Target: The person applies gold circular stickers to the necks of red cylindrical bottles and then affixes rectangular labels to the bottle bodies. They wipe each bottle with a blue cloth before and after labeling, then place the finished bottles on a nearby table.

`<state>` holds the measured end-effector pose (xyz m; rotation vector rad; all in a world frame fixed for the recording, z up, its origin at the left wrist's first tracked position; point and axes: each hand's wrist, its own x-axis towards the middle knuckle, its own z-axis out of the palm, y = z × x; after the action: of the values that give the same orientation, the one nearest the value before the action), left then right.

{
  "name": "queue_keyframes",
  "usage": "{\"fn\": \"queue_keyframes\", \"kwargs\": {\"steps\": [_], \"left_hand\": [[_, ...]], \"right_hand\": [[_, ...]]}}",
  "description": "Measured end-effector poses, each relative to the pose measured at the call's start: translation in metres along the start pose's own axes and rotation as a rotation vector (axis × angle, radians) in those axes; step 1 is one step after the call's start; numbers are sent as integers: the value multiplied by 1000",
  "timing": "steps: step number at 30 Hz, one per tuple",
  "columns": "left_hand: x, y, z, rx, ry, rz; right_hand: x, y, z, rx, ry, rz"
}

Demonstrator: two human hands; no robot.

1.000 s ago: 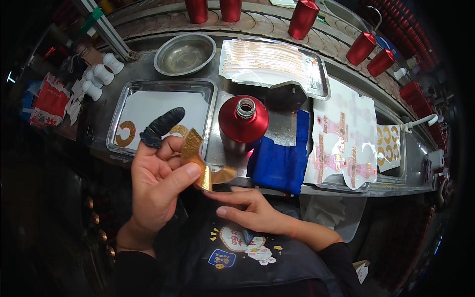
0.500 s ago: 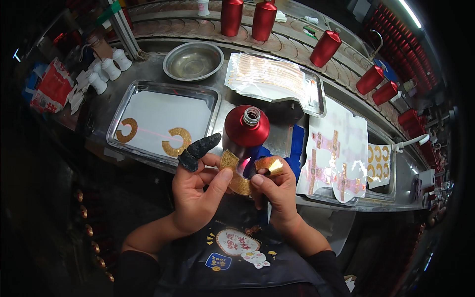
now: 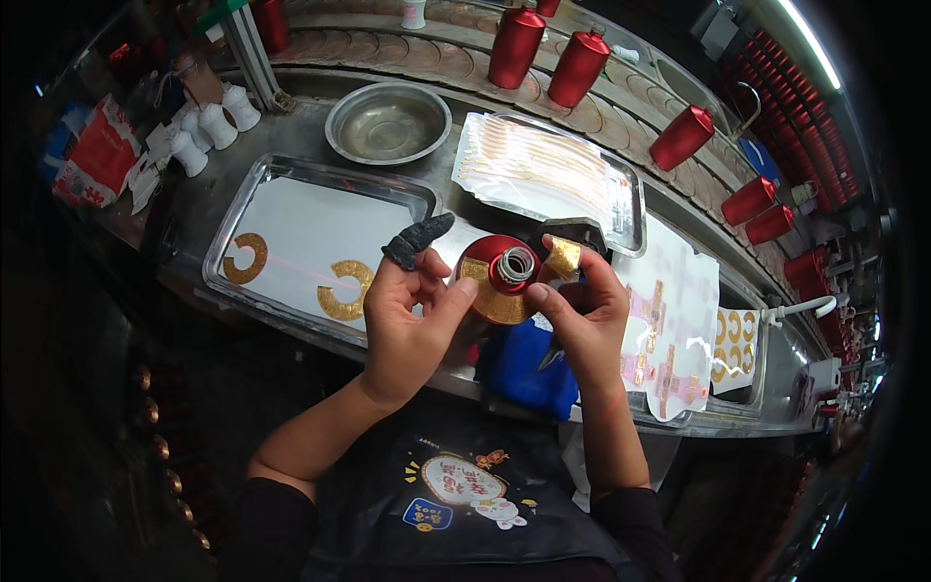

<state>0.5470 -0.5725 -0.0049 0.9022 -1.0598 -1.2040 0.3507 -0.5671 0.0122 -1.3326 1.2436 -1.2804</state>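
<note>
A gold C-shaped label lies against the sloping shoulder of a red bottle, in front of its open threaded neck. My left hand pinches the label's left end under the thumb; a black wrapping covers its raised index finger. With thumb and index finger my right hand holds the right end, which bends up away from the bottle. Below the bottle is a blue cloth-like piece, partly hidden by my hands. More gold C-shaped labels lie on white paper to the left.
A metal tray lined with paper is at the left, a metal bowl behind it. Sheets of strip labels lie further back. Several red bottles stand on the curved conveyor. Label sheets cover the right side.
Both hands have moved up and forward, bringing the gold label from in front of the bottle onto its shoulder. Bottles on the conveyor have shifted right in view, and the view has moved slightly.
</note>
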Motion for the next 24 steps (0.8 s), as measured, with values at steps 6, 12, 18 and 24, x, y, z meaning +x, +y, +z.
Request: {"fn": "queue_keyframes", "kwargs": {"steps": [6, 12, 18, 24], "left_hand": [[21, -8, -15, -174, -224, -148], [4, -10, -3, -239, -334, -236], [-2, -8, -7, -312, -290, -215], [1, -9, -10, -328, -309, -237]], "right_hand": [[-7, 9, 5, 518, -38, 287], [-7, 18, 17, 296, -8, 98], [2, 13, 5, 329, -165, 146], [0, 13, 10, 273, -143, 86]]}}
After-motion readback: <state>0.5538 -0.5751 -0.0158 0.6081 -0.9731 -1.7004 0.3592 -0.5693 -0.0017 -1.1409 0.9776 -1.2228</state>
